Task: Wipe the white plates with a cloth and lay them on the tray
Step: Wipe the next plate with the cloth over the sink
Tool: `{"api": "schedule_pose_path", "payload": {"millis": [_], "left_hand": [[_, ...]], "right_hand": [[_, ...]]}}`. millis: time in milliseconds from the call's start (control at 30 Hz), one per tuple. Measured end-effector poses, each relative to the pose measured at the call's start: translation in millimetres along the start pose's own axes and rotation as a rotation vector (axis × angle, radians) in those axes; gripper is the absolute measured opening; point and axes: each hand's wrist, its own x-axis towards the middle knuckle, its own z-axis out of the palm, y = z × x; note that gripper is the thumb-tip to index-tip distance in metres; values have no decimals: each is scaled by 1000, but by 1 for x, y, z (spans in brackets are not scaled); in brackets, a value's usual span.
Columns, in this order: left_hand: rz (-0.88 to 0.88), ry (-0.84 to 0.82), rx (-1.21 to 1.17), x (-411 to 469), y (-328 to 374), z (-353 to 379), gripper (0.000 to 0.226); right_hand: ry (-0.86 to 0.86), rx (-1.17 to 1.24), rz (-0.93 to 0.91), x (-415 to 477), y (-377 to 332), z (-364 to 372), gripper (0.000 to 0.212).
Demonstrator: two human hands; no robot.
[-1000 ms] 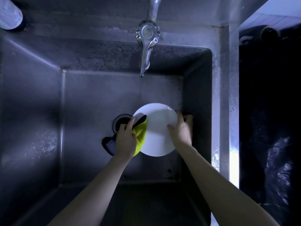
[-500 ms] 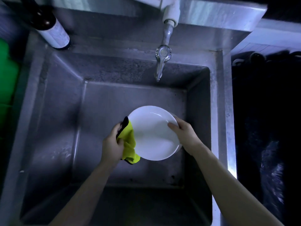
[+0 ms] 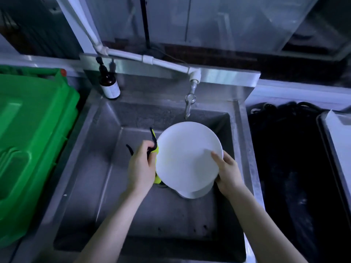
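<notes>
Plate (image 3: 188, 154) has risen off the sink (image 3: 91, 168) floor and hangs tilted below the tap (image 3: 188, 107), right grip (image 3: 228, 171) pinching its near rim, thumb on top. Left grip (image 3: 141, 166) clutches the yellow cloth (image 3: 156, 151) at the plate's left edge, so wiping looks unfinished, with laying down yet to come

tap (image 3: 188, 105) above plate (image 3: 187, 158), open sink (image 3: 98, 168) left

plate (image 3: 187, 158) over sink (image 3: 106, 186) — bin (image 3: 34, 130) left
</notes>
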Motion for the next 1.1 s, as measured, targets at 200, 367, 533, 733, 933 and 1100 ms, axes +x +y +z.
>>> {"api": "schedule_pose_path", "payload": {"millis": [200, 367, 533, 733, 933, 1100], "left_hand": [[336, -157, -76, -27, 79, 9, 13], [419, -408, 42, -59, 97, 22, 32], [657, -251, 256, -60, 121, 15, 41], [637, -598, 181, -57, 143, 6, 47], [610, -488, 216, -49, 156, 9, 59], [618, -281, 576, -60, 155, 18, 60]], "right_hand": [[-4, -12, -132, -36, -29, 2, 24], [34, 122, -110, -55, -55, -21, 15], [22, 225, -173, -72, -79, -48, 15], [23, 220, -221, -84, -97, -62, 19], [-9, 224, -184, -99, -95, -56, 24], [-10, 204, -220, -108, -110, -47, 33]]}}
